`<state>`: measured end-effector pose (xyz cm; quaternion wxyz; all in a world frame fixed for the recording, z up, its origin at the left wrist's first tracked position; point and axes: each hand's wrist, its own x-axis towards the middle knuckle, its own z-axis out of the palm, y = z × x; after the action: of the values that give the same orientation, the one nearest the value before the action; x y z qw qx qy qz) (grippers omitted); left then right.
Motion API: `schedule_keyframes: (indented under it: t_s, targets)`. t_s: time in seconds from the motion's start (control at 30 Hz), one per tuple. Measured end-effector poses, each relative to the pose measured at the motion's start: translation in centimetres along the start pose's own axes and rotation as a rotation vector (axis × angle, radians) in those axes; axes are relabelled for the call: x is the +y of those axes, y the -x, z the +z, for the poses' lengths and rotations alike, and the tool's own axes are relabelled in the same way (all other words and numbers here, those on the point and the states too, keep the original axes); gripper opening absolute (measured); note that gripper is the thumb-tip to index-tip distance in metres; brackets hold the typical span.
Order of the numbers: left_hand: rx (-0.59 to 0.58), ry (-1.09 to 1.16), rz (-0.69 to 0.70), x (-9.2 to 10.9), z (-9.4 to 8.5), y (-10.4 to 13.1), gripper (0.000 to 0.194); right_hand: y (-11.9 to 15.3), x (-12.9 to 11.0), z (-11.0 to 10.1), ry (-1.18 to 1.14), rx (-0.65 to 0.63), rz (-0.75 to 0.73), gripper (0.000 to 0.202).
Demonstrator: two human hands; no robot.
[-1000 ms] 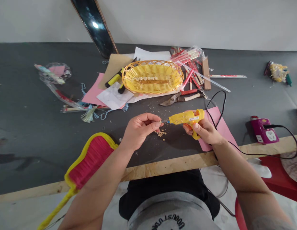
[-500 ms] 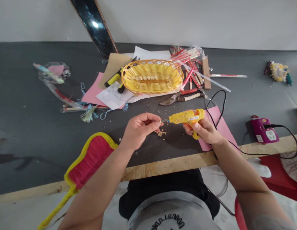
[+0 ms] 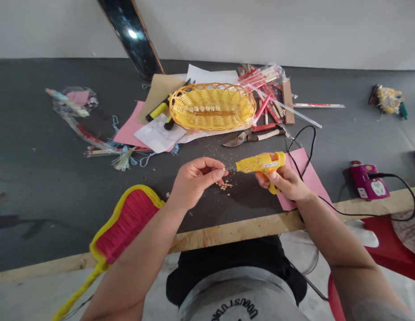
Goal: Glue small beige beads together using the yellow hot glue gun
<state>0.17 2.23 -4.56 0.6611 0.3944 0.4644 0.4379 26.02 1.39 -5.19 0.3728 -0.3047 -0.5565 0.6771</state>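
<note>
My right hand (image 3: 286, 182) grips a yellow glue gun (image 3: 260, 163) by its handle, nozzle pointing left. The nozzle tip meets the pinched fingertips of my left hand (image 3: 194, 180), which hold a tiny pale piece too small to make out. Both hands hover just above the dark table (image 3: 43, 178). Small tan crumbs (image 3: 226, 186) lie on the table under the nozzle. The gun's black cord (image 3: 303, 149) loops back over a pink sheet (image 3: 311, 176).
A yellow woven basket (image 3: 212, 106) with a row of small beads sits behind, on papers. Pruning shears (image 3: 251, 135), red-and-white sticks (image 3: 267, 89), a purple power socket (image 3: 368, 182) and a red-and-yellow fan (image 3: 123, 223) lie around. The wooden table edge (image 3: 227, 232) runs near me.
</note>
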Motion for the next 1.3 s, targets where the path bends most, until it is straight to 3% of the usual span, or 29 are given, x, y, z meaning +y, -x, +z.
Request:
schedule_keyframes:
  t_s: [0.23, 0.77, 1.3]
  targets:
    - [0.004, 0.019, 0.001, 0.1, 0.1, 0.0, 0.02, 0.3, 0.4, -0.2, -0.182, 0.078, 0.087, 0.044]
    - [0.058, 0.025, 0.02, 0.2, 0.2, -0.1, 0.023, 0.5, 0.3, -0.7, -0.414, 0.017, 0.139, 0.079]
    - [0.059, 0.034, 0.032, 0.3, 0.2, -0.1, 0.024, 1.3, -0.2, -1.4, -0.236, -0.037, 0.074, 0.092]
